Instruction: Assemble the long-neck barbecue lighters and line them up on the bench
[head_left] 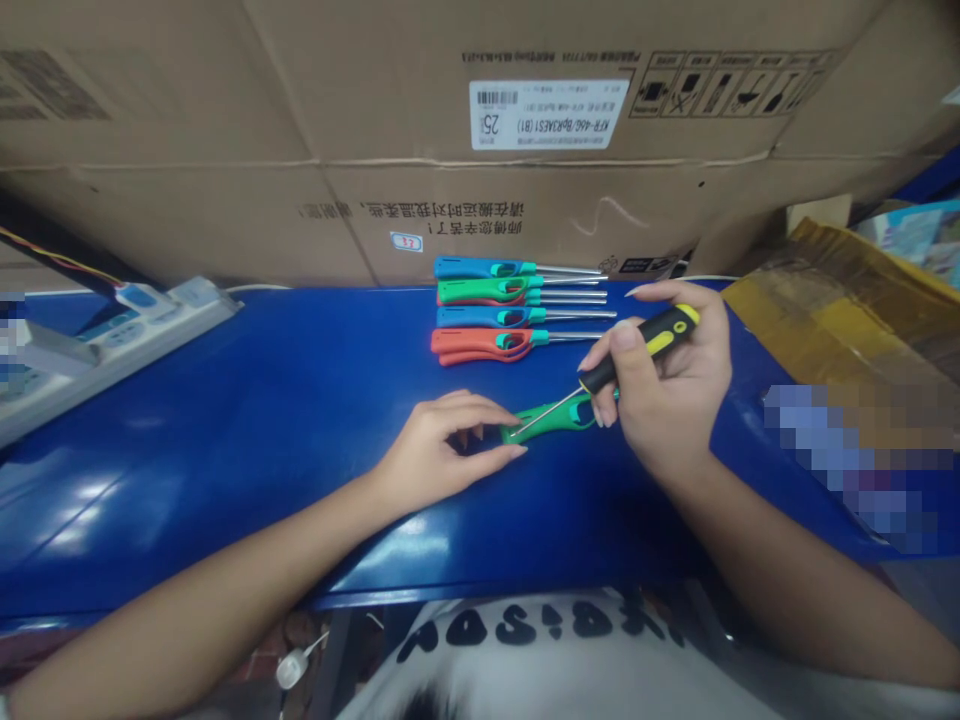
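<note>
Closest in, the person's white shirt (570, 650) with its black lettering presses up to the near edge of a glossy blue workbench (225, 480). Both forearms reach out across the bench. The left hand (442, 445) is curled, fingers and thumb closing around the end of a green utility lighter (551, 420), which lies low on the blue surface at the middle of the bench, its teal trigger area showing. The right hand (664, 385) is closed firmly around a black, yellow and green screwdriver (645, 345), with the forefinger and thumb choked in towards the shaft. That thin steel shaft slants down across the lighter, its tip close to the left fingers, though I can't tell exactly where it lands. Keeping the lighter pinned flat and the grip this near the shaft looks like the right way to keep the tip steady. Farther off, a neat row of long-nosed utility lighters (480, 317) in blue, green and orange-red lies side by side, nozzles pointing right. To the left sits a white power strip (127, 340), to the right a battered tan package (832, 300), and behind everything stands a large printed cardboard carton (525, 210).
</note>
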